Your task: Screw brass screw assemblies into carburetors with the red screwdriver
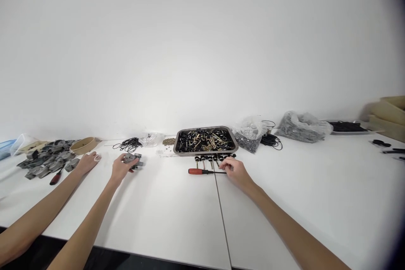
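My left hand (120, 168) is closed around a grey moulded part (132, 159), held just over the white table. Black-headed brass pins (203, 161) lie side by side in a short row before the metal tray. At the right end of that row my right hand (232, 168) has its fingers curled together; what lies between the fingertips is hidden. A screwdriver with a red and black handle (196, 171) lies in front of the row, its dark shaft running under my right fingers.
A metal tray (177, 151) holds loose black and brass parts. Another person's hand (87, 163) rests at left near grey parts (44, 164), a tan ring-shaped container (82, 146) and a red screwdriver (55, 178). Black rubber rings (129, 145) and plastic bags (303, 126) line the wall.
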Demonstrator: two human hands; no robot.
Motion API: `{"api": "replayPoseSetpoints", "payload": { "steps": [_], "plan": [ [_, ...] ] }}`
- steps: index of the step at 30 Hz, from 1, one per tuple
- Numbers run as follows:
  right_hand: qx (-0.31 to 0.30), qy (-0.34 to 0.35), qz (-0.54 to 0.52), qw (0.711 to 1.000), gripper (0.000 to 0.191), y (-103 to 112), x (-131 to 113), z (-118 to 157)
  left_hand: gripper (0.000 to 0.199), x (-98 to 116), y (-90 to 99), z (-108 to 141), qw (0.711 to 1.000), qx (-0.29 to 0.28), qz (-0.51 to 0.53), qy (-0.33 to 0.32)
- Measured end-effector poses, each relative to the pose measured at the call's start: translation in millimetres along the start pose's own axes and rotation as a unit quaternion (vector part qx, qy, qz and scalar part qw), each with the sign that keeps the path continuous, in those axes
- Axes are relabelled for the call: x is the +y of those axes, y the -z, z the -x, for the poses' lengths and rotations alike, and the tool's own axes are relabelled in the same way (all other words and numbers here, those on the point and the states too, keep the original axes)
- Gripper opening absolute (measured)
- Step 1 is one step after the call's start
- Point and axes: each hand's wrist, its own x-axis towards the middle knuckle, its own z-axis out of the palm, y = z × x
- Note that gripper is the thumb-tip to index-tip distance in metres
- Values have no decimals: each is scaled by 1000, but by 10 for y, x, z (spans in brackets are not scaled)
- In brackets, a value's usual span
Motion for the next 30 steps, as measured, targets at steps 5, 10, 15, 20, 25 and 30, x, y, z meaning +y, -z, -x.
{"api": "replayPoseSetpoints", "payload": {
  "steps": [5,10,15,20,25,30],
  "plan": [
    [28,-33,-17,999,27,28,31,-36,61,448,-604,668,970,-204,120,-47],
    [54,-60,-40,996,28,51,120,-75,53,857,-1229,1370,893,-390,217,-64],
    [62,-69,-62,994,28,68,151,-88,53,981,-1584,1703,851,-464,241,-53],
    [60,-69,-75,993,29,86,133,-82,51,923,-1665,1674,861,-445,238,-59],
    [57,-73,-85,992,29,97,133,-86,36,790,-1670,1599,913,-360,174,-84],
    [55,-75,-89,992,29,103,132,-89,40,736,-1643,1642,924,-311,137,-175]
  ]
}}
